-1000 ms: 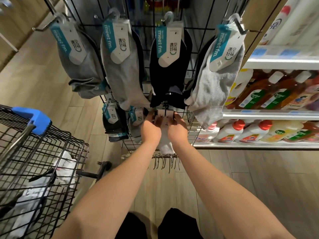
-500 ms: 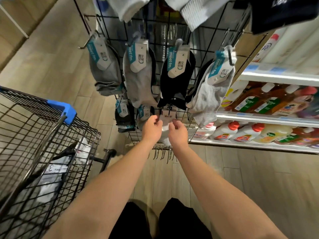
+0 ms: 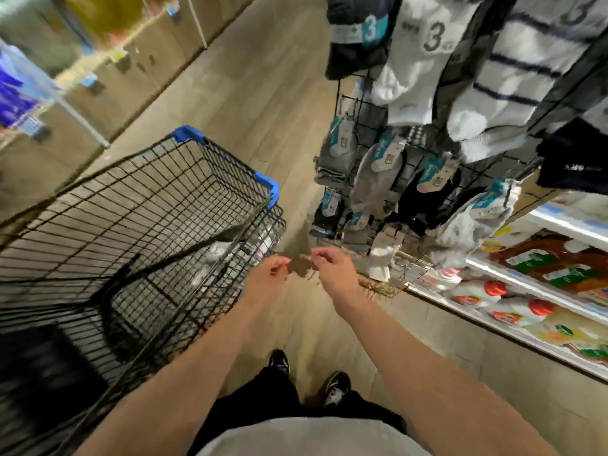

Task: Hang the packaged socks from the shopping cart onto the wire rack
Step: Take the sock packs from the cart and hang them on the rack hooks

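The black wire rack (image 3: 368, 103) stands at the right, hung with several sock packs on teal-and-white cards. A white sock pack (image 3: 383, 255) hangs on its lowest row, free of my hands. My left hand (image 3: 268, 274) and my right hand (image 3: 330, 266) float side by side in front of the rack's foot, fingers loosely curled, holding nothing. The black wire shopping cart (image 3: 210, 153) with blue corner guards is at the left. Pale packaged socks (image 3: 220, 255) lie in its near right corner behind the mesh.
Store shelves (image 3: 539, 307) with detergent bottles run along the right. Larger white, striped and dark socks (image 3: 493, 60) hang overhead at the top right. Wood-look floor (image 3: 250, 93) stretches between cart and rack. My shoes (image 3: 335, 383) show below.
Both hands let go of the white sock pack, which now hangs on the rack, and drew back to the left. The view swung left toward the cart.
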`<state>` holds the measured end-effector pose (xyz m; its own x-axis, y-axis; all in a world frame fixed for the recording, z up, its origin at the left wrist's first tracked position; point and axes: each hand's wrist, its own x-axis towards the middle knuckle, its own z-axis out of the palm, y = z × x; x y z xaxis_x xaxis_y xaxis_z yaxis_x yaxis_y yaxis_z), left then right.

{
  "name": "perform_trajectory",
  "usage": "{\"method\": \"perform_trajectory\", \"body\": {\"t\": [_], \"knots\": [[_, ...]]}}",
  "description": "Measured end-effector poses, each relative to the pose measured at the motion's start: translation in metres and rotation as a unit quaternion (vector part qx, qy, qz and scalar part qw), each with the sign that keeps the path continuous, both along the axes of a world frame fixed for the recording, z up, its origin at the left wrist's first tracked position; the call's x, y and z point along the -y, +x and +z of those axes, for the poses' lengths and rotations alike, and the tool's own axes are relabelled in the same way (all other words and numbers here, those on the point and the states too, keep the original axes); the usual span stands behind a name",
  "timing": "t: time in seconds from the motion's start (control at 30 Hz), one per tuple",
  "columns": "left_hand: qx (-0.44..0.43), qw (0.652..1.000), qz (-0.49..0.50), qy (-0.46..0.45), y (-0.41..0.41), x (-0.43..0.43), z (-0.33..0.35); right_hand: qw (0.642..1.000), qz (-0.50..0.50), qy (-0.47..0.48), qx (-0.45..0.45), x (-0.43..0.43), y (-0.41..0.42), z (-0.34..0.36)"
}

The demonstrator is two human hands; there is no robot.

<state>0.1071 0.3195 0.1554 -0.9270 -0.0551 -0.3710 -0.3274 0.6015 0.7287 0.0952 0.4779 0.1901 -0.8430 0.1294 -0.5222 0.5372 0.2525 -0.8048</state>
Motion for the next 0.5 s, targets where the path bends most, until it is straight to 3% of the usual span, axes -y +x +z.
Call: {"method": "perform_trajectory", "body": {"t": [0.13,0.2,0.37,0.5], "knots": [[-0.044,0.990,0.125,0.047,0.005,0.067,0.029,0.995,0.094,0.002,-0.022,0.065,-0.016,0.020],[-0.036,0.987,0.153,0.023,0.003,0.103,0.034,0.991,0.132,0.002,-0.036,0.100,-0.029,0.023],[0.049,0.970,0.232,0.058,-0.001,0.189,0.001,0.980,0.193,-0.017,-0.038,0.195,-0.073,0.013],[0.125,0.946,0.283,0.094,-0.010,0.235,-0.040,0.973,0.228,-0.007,0.044,0.265,-0.106,-0.028]]}}
